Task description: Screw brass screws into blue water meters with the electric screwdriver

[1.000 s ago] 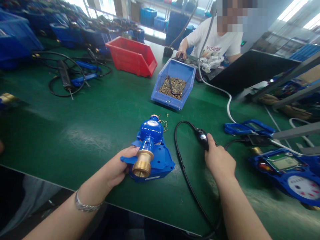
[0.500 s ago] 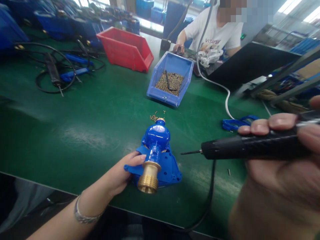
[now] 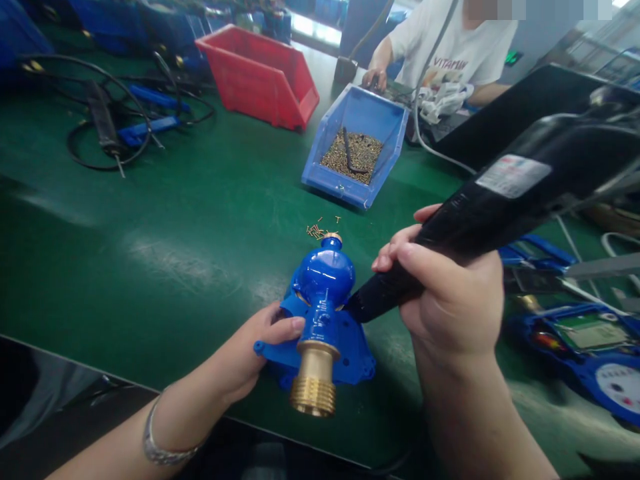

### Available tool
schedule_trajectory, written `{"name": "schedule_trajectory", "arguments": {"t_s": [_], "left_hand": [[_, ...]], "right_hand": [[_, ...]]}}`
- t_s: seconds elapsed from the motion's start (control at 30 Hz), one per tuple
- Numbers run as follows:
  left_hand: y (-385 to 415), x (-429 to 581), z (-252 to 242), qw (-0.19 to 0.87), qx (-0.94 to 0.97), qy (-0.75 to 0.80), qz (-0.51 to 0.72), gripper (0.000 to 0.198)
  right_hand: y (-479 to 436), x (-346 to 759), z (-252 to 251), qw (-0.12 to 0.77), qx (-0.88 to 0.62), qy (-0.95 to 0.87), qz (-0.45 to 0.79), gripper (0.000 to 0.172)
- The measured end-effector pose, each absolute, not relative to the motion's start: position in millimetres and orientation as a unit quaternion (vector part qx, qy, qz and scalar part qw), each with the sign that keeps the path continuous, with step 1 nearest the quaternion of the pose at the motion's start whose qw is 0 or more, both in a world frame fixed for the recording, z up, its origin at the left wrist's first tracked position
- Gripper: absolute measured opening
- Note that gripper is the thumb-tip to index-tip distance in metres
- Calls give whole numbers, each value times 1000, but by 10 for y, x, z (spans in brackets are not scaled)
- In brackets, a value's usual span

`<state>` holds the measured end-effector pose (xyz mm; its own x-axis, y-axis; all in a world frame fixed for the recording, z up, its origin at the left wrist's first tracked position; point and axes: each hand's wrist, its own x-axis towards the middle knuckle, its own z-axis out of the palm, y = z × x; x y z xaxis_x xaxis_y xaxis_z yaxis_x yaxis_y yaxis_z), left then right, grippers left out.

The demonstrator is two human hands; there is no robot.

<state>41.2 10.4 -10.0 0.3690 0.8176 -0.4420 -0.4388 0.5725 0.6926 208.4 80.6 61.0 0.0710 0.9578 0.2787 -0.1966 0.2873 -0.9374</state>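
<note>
My left hand [image 3: 267, 343] grips the left side of a blue water meter [image 3: 327, 273], thumb on its plastic housing. A threaded brass end [image 3: 314, 393] of the meter points toward me. My right hand [image 3: 450, 293] is wrapped round a black electric screwdriver [image 3: 480, 190], slanting down to the left. Its nose meets the right side of the meter, beside the blue body; the bit is hidden there. Several small brass screws [image 3: 315, 231] lie on the green table just behind the meter.
A blue bin [image 3: 313, 175] of small screws, with a hex key [image 3: 347, 150] in it, stands ahead beside a red bin [image 3: 245, 73]. Another screwdriver [image 3: 103, 120] with coiled cable lies left. Another meter [image 3: 575, 347] with a dial lies right. A person in a white shirt [image 3: 455, 57] sits opposite.
My right hand has swung the screwdriver left and tilted it down, so its nose now meets the meter's right side. My left hand keeps its hold. The view has shifted right.
</note>
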Motion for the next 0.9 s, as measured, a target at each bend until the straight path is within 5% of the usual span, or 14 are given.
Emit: {"name": "schedule_trajectory", "arguments": {"t_s": [0.5,0.9], "left_hand": [[88,488,-20,774,222,452,384,54],[97,434,-46,782,266,424,373,43]], "right_hand": [[753,2090,466,665,-391,-475,423,27],[759,2120,570,652,-364,-479,461,35]]}}
